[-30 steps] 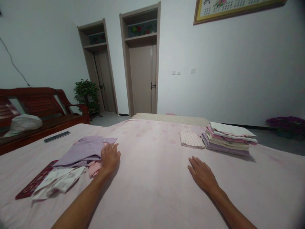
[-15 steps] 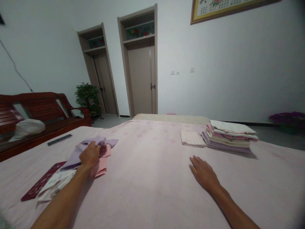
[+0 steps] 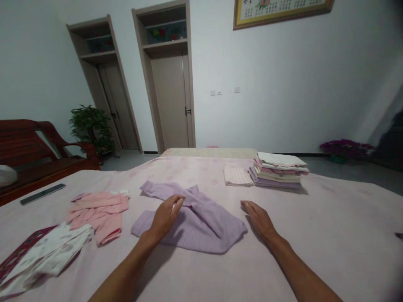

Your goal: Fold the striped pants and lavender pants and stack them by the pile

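Around the work, a dark red patterned mat (image 3: 27, 247) lies at the near left of the pink sheet (image 3: 201, 272), partly under a white printed garment (image 3: 58, 247); a crumpled pink garment (image 3: 107, 208) lies just beyond. A dark flat device (image 3: 43, 194) rests at far left. At far right, a folded striped cloth (image 3: 238, 176) sits beside a folded stack (image 3: 278, 171).

The lilac garment (image 3: 208, 222), bunched on the left pile half a second ago, now lies loosely spread in the middle, leaving the pink one uncovered.

Of two hands, the left hand (image 3: 168, 214) is over the lilac garment, hiding part of it, fingers close together; whether it grips cannot be told. The right hand (image 3: 260, 220), empty, fingers loosely extended, is just right of it. One stack, one striped cloth and three loose garments are visible.
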### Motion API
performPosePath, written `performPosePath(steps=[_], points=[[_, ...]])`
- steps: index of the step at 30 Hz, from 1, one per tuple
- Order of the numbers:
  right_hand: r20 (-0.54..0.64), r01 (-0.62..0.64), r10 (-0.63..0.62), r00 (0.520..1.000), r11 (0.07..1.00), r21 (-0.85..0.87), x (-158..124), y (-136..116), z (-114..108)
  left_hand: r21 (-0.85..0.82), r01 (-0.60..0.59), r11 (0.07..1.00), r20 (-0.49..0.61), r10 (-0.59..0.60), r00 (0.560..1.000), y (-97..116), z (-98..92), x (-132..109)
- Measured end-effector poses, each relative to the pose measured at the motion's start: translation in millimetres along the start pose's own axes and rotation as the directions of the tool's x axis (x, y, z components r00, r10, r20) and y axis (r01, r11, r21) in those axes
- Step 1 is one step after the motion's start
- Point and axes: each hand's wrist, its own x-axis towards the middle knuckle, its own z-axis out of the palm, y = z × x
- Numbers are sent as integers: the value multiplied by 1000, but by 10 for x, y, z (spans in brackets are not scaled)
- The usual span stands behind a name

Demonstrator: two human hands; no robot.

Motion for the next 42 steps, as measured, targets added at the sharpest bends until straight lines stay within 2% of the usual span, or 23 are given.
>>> performPosePath(steps=[1, 3, 6, 8, 11, 13, 15, 16, 18, 20, 21, 22, 23, 24, 25, 26, 27, 28, 30, 31, 33, 36, 42], points=[[13, 6, -6, 1000, 1000, -4, -12, -37, -7, 84, 33, 996, -65, -28, 998, -144, 49, -6], [40, 45, -43, 998, 997, -60, -38, -116, -16, 221, 86, 971, -109, -63, 992, -441, 138, -33], [99, 121, -103, 990, 973, -194, -83, -242, -29, 451, 42, 891, -27, -33, 999, -785, 258, -113], [164, 155, -118, 979, 959, -239, -123, -331, -26, 553, 40, 832, 5, -51, 999, -905, 320, -160], [266, 147, -87, 960, 966, -214, -189, -466, 41, 597, 48, 801, 23, -76, 997, -943, 358, -177], [345, 143, -69, 936, 971, -193, -221, -555, 119, 584, 26, 811, 42, -62, 997, -920, 346, -164], [371, 162, -94, 924, 974, -158, -233, -651, 175, 567, 10, 824, 50, -47, 998, -890, 313, -154], [341, 185, -126, 932, 972, -147, -231, -708, 176, 562, 16, 827, 39, -45, 998, -876, 294, -153], [197, 241, -207, 958, 956, -169, -217, -857, 99, 560, 52, 827, -13, -54, 998, -853, 258, -161], [68, 290, -282, 957, 929, -228, -202, -1056, -75, 566, 97, 819, -70, -70, 995, -835, 234, -172], [62, 305, -299, 952, 924, -231, -198, -1166, -183, 572, 113, 812, -87, -77, 993, -828, 228, -176], [130, 321, -300, 945, 926, -199, -196, -1272, -291, 580, 119, 806, -89, -83, 993, -823, 227, -178], [273, 323, -277, 921, 936, -139, -192, -1364, -390, 587, 120, 801, -82, -88, 993, -819, 230, -179], [412, 293, -239, 879, 953, -72, -187, -1431, -472, 593, 118, 797, -70, -94, 993, -818, 235, -177], [500, 246, -200, 842, 969, -27, -175, -1465, -533, 597, 114, 794, -57, -100, 993, -820, 243, -175], [539, 198, -158, 828, 980, -18, -157, -1460, -569, 601, 109, 792, -44, -103, 994, -824, 251, -172], [523, 162, -109, 845, 985, -57, -133, -1417, -582, 603, 104, 791, -34, -104, 994, -829, 259, -169], [467, 138, -57, 882, 981, -140, -105, -1341, -575, 605, 98, 790, -27, -103, 994, -836, 266, -167], [341, 97, 39, 939, 923, -373, -49, -1128, -509, 604, 90, 792, -16, -101, 995, -853, 275, -164], [312, 72, 87, 946, 883, -464, -29, -1017, -456, 600, 88, 795, -12, -101, 995, -863, 279, -163], [319, 36, 159, 935, 849, -528, -21, -846, -316, 591, 89, 802, -8, -104, 995, -886, 286, -162], [348, 35, 151, 925, 880, -474, -96, -792, -53, 579, 79, 811, -4, -93, 996, -929, 300, -161], [427, 129, -21, 904, 965, -226, -380, -1082, 377, 584, 60, 810, 10, -81, 997, -988, 316, -167]])
